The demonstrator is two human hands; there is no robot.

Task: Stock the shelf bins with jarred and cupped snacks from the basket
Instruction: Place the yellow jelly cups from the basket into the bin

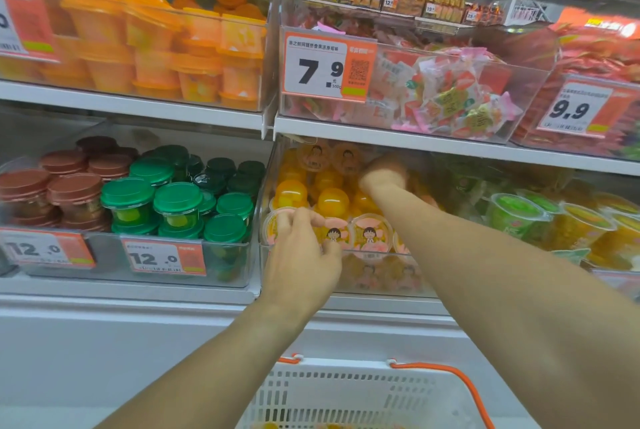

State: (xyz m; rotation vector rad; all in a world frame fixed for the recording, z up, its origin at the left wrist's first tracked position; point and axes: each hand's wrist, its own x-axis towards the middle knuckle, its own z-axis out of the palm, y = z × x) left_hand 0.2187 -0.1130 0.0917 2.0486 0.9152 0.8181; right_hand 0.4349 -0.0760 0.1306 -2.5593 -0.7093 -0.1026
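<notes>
A clear shelf bin (377, 285) on the lower shelf holds yellow jelly cups (333, 202), some with pink cartoon-girl lids (371, 234). My left hand (302, 255) is at the bin's front left corner, with fingers and thumb pinched on one cartoon-lid cup (337, 234) at the front row. My right hand (383, 173) reaches deep into the back of the same bin, just under the upper shelf; it is blurred and curled, and whatever it may hold is hidden. The white basket (346, 390) with orange handles sits below my arms, with a few cups showing at its bottom edge.
Green-lidded jars (177, 200) and brown-lidded jars (71, 186) fill the bin to the left. Green and yellow cups (519, 217) stand to the right. Above are orange cups (156, 48), wrapped sweets (450, 96) and a 7.9 price tag (325, 65). A white cabinet top (104, 335) lies below.
</notes>
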